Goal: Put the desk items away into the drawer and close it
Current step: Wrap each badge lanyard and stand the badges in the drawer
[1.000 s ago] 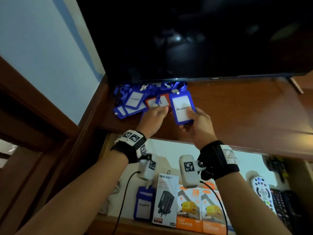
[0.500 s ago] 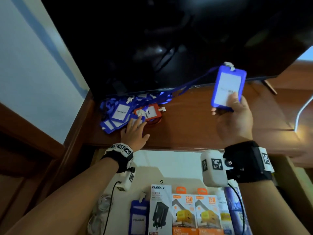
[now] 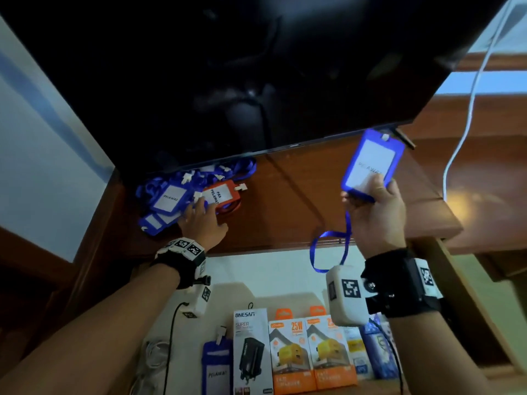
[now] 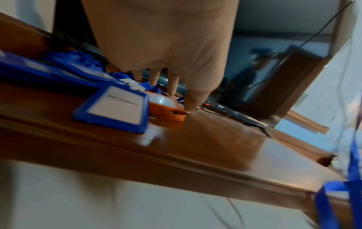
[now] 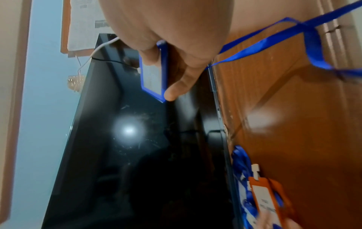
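A: Blue badge holder [image 3: 370,163], where?

B: Lifted above the desk top [image 3: 299,201], at its right end, pinched at the lower edge by the right hand [image 3: 376,215]. Its lanyard [image 3: 330,246] loops down past the wrist over the open drawer [image 3: 285,277].

A: Left hand [image 3: 204,220]?

B: Well apart, at the desk's left end. Fingers [image 4: 173,86] straight, pressing the orange holder [image 3: 221,195] in the badge pile [image 3: 171,198].

A: In the drawer?

B: Another blue badge [image 3: 216,366], charger boxes [image 3: 296,354].
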`<state>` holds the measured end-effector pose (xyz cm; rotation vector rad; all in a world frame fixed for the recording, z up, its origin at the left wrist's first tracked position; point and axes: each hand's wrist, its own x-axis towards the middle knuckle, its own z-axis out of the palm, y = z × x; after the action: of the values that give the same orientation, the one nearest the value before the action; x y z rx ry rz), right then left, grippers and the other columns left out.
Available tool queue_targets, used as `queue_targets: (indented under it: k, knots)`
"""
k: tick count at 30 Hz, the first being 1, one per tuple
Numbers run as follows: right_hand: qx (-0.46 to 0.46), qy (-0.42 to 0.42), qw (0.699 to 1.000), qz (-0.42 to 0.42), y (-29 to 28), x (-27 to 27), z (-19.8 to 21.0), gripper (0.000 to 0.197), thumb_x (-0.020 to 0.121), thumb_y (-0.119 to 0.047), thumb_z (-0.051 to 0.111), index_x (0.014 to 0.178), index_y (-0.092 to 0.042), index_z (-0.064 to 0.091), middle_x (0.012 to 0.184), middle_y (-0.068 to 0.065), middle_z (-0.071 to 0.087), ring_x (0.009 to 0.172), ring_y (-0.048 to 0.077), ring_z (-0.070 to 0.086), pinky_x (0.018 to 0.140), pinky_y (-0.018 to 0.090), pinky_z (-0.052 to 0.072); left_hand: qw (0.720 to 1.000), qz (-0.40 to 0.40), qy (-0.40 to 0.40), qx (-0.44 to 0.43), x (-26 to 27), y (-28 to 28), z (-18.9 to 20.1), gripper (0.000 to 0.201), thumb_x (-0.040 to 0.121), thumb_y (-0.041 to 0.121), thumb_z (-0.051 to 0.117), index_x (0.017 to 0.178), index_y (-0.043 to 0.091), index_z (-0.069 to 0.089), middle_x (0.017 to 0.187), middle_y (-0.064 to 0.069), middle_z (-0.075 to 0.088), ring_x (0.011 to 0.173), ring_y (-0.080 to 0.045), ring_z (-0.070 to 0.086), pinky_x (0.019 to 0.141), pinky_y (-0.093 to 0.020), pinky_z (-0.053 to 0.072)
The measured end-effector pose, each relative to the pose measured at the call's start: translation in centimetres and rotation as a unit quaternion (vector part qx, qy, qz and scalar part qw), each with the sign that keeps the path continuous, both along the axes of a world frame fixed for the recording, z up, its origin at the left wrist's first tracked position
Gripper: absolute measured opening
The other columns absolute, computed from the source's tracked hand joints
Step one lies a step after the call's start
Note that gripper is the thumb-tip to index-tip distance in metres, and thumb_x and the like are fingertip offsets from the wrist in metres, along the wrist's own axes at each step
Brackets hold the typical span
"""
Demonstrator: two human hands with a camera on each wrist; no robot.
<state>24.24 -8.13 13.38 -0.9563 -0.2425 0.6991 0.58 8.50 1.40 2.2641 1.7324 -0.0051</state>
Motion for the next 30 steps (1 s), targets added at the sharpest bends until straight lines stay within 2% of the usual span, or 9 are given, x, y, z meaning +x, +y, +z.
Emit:
queue_targets:
  k: [3,5,7,11,16,19,21,24,30]
  knots:
    - [-0.04,-0.012,0.999,0.027,-0.8,-0.6,-0.9,0.014,0.099,-0.017,0.045,0.097,-0.011,0.058,0.079,0.014,0.059,0.052,0.024,0.055,0.048,0.027,0.049,0.983,-0.064,-0.171,0.032,2.5,-1.9,2.1,0.044,0.087,0.042,0.057,0.125,0.021,0.054,0.135,-0.005,0.046,0.127,-0.027,0.041,0.103,-0.044,0.036]
    - [-0.064,-0.026,0.996,0.051,-1.4,-1.3,-1.5,0.014,0.099,-0.016,0.045,0.096,-0.01,0.058,0.074,0.016,0.059,0.046,0.024,0.053,0.045,0.026,0.047,0.932,-0.101,-0.341,-0.072,4.5,-4.0,4.6,0.045,0.086,0.043,0.06,0.124,0.02,0.054,0.119,-0.001,0.058,0.109,-0.017,0.055,0.091,-0.032,0.043]
    - [-0.077,-0.026,0.993,0.085,-2.2,-2.1,-2.1,0.014,0.098,-0.014,0.046,0.096,-0.009,0.059,0.075,0.017,0.06,0.046,0.024,0.052,0.043,0.026,0.044,0.87,-0.117,-0.421,-0.227,6.5,-6.4,7.5,0.044,0.089,0.04,0.061,0.127,0.022,0.049,0.112,0.006,0.062,0.1,-0.005,0.059,0.084,-0.022,0.042]
    - [-0.131,-0.074,0.973,0.177,-4.4,-3.6,-3.8,0.013,0.095,-0.01,0.05,0.097,-0.008,0.063,0.074,0.012,0.062,0.048,0.024,0.053,0.044,0.025,0.044,0.816,-0.109,-0.481,-0.302,9.3,-9.7,9.9,0.023,0.094,0.027,0.056,0.114,0.017,0.058,0.1,0.009,0.065,0.087,0.002,0.06,0.07,-0.013,0.046]
    - [-0.208,-0.122,0.927,0.288,-6.2,-3.4,-5.8,0.012,0.089,-0.012,0.06,0.095,-0.004,0.067,0.079,0.013,0.065,0.06,0.027,0.055,0.049,0.028,0.045,0.783,-0.039,-0.546,-0.295,9.4,-12.2,8.7,0.024,0.09,-0.001,0.057,0.11,0.012,0.059,0.092,-0.006,0.065,0.077,-0.014,0.061,0.071,-0.024,0.05]
    - [-0.233,-0.13,0.94,0.213,-6.2,-2.4,-6.5,0.016,0.09,-0.027,0.06,0.085,-0.012,0.063,0.082,0.008,0.065,0.074,0.025,0.056,0.063,0.033,0.042,0.78,-0.029,-0.544,-0.306,8.5,-13.3,8.1,0.034,0.089,-0.005,0.055,0.12,0.009,0.056,0.1,-0.011,0.065,0.084,-0.017,0.06,0.074,-0.024,0.05]
    - [-0.216,-0.145,0.951,0.167,-5.7,-1.9,-6.6,0.02,0.09,-0.037,0.056,0.096,-0.019,0.062,0.102,0.002,0.066,0.096,0.021,0.059,0.08,0.034,0.042,0.781,-0.04,-0.535,-0.321,7.8,-14.0,7.8,0.035,0.089,-0.007,0.055,0.119,0.01,0.056,0.099,-0.009,0.065,0.082,-0.014,0.06,0.072,-0.021,0.05]
    - [-0.145,-0.154,0.953,0.217,-5.0,-2.0,-6.6,0.041,0.086,-0.049,0.051,0.115,-0.022,0.06,0.123,0.001,0.063,0.115,0.019,0.056,0.099,0.036,0.042,0.752,-0.037,-0.554,-0.356,7.2,-14.7,7.9,0.037,0.087,-0.01,0.055,0.119,0.009,0.054,0.096,-0.004,0.065,0.079,-0.008,0.063,0.071,-0.019,0.053]
    - [-0.072,-0.053,0.928,0.361,-4.7,-4.5,-5.8,0.059,0.092,-0.044,0.037,0.122,0.003,0.056,0.11,0.015,0.069,0.099,0.024,0.065,0.085,0.036,0.054,0.712,0.062,-0.628,-0.307,6.1,-14.9,8.4,0.034,0.089,-0.005,0.054,0.113,0.019,0.056,0.109,-0.009,0.065,0.091,-0.02,0.063,0.077,-0.031,0.056]
